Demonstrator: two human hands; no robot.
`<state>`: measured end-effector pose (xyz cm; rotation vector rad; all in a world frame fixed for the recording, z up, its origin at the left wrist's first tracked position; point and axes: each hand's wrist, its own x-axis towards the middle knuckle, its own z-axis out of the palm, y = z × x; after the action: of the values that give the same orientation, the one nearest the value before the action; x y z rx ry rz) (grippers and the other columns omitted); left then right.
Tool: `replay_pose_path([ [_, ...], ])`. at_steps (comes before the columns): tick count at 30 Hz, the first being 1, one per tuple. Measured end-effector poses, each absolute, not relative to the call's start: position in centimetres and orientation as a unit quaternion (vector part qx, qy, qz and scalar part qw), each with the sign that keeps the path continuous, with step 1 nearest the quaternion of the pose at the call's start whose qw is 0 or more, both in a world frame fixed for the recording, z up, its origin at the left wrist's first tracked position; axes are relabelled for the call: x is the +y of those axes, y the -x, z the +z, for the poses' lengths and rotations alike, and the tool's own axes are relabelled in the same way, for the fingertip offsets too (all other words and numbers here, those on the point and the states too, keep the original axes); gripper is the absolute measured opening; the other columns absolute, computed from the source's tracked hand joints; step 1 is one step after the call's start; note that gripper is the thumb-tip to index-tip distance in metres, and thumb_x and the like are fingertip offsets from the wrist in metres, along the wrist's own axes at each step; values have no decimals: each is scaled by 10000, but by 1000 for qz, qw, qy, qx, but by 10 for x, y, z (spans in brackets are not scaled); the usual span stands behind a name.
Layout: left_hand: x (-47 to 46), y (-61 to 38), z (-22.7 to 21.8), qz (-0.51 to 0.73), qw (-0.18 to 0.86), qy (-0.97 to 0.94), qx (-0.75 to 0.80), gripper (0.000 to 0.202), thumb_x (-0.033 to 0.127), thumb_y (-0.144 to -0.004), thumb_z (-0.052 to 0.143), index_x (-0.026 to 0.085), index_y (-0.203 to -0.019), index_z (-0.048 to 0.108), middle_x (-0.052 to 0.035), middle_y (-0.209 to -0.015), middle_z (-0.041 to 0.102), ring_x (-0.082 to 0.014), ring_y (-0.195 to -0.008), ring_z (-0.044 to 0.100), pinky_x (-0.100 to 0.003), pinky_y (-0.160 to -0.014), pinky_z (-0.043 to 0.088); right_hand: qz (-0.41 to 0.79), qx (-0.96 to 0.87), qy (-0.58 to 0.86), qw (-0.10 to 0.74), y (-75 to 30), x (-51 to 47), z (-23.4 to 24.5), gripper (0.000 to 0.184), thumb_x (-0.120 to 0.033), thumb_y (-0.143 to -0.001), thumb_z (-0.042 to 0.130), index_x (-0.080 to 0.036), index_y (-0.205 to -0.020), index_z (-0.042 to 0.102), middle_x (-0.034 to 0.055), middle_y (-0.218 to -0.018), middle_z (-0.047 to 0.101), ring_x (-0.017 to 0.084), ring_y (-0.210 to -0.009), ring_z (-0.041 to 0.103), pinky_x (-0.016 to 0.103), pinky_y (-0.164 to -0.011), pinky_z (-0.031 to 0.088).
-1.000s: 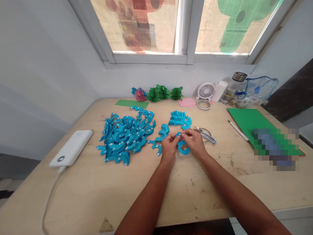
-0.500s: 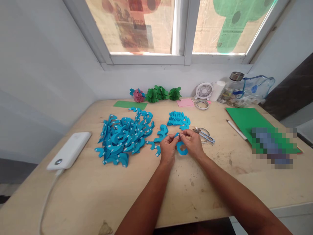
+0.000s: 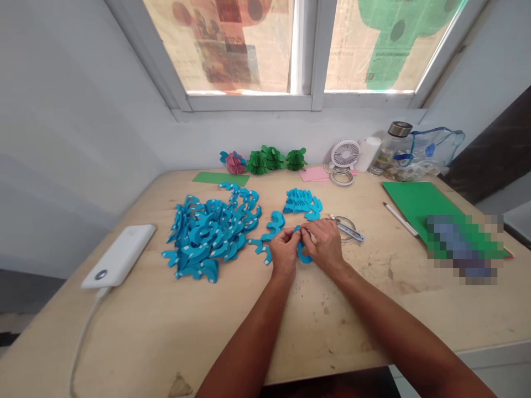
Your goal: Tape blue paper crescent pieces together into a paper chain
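Observation:
My left hand [image 3: 284, 250] and my right hand [image 3: 324, 243] meet above the middle of the table, fingertips pinched together on a curved blue paper piece [image 3: 304, 254]. Its lower curve hangs below the fingers; the pinched part is mostly covered. Left of my hands lies a large heap of blue paper pieces [image 3: 211, 232] with small white squares on them. A short blue paper chain [image 3: 274, 225] rests just beside my left hand. Behind my hands sits a stack of blue paper curves [image 3: 302, 202]. Thread snips [image 3: 349, 230] and a tape roll lie right of my right hand.
A white power bank [image 3: 120, 255] with a cable is at the left. Along the wall stand green paper ornaments [image 3: 271, 158], a small fan [image 3: 345, 154] and a bottle [image 3: 388, 149]. Green card [image 3: 427, 204] and a white pen [image 3: 400, 218] lie right; a patch there is blurred.
My right hand has shifted slightly left and turned over the paper piece, hiding more of it. My left hand stays nearly in place, still pinching.

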<state>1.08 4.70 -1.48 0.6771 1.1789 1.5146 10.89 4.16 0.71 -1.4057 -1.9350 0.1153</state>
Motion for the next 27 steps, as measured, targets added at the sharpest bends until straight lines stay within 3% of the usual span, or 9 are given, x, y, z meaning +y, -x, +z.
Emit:
replay_pose_path([
  [15,45,-12,-13,634,539,-293,471,141,220,-576,706,127,-679,682,-23,-664,678,-129,-616,603,-246,-637,469,52,-719,566,400,-109,41,9,187,-235,-823,477,-209,-852,659,54,-809,680,210,-802,570,348,-784,345],
  [19,45,-11,-12,631,547,-283,472,152,240,-575,714,132,-674,670,-10,-587,646,-124,-570,594,-253,-622,469,130,-680,574,438,-117,46,10,213,-235,-804,484,-209,-937,649,47,-814,689,197,-780,595,332,-785,396],
  [27,45,-11,-14,612,567,-295,466,168,248,-572,720,127,-681,677,-23,-595,656,-126,-564,591,-248,-599,464,319,-647,521,457,-123,52,11,147,-263,-756,532,-182,-726,652,24,-725,669,165,-689,591,267,-647,453],
])
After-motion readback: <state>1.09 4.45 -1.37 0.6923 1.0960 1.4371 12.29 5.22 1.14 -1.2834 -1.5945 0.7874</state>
